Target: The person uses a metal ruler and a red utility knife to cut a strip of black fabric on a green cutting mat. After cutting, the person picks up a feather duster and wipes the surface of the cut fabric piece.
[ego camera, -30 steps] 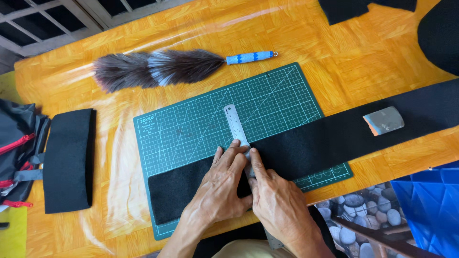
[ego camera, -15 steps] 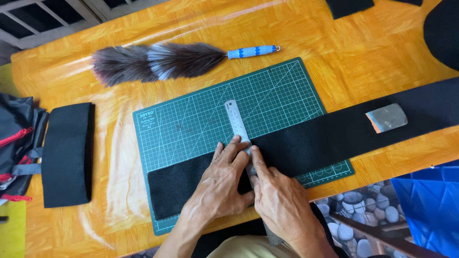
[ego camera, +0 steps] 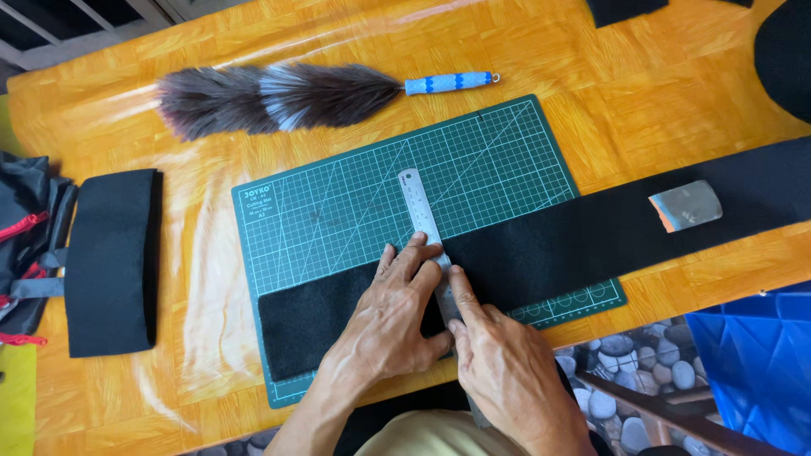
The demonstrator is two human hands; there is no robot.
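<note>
A long black fabric strip point(ego camera: 583, 241) lies across a green cutting mat point(ego camera: 355, 198) on an orange table. A steel ruler point(ego camera: 416, 203) lies across the strip. My left hand point(ego camera: 393, 317) presses flat on the ruler and fabric, fingers spread. My right hand point(ego camera: 498, 367) sits just right of the ruler, index finger stretched along its edge; whether it holds a tool is hidden. A small grey block with an orange edge point(ego camera: 686, 205) rests on the strip at the right.
A grey feather duster with a blue handle point(ego camera: 287, 95) lies behind the mat. A folded black fabric piece point(ego camera: 112, 262) and a dark bag point(ego camera: 21, 236) sit at the left. More black pieces point(ego camera: 786, 59) lie at the back right. The table's front edge point(ego camera: 718, 270) is close.
Both hands stay on the ruler and strip; only the view has shifted slightly. My right index finger reaches a little farther along the ruler.
</note>
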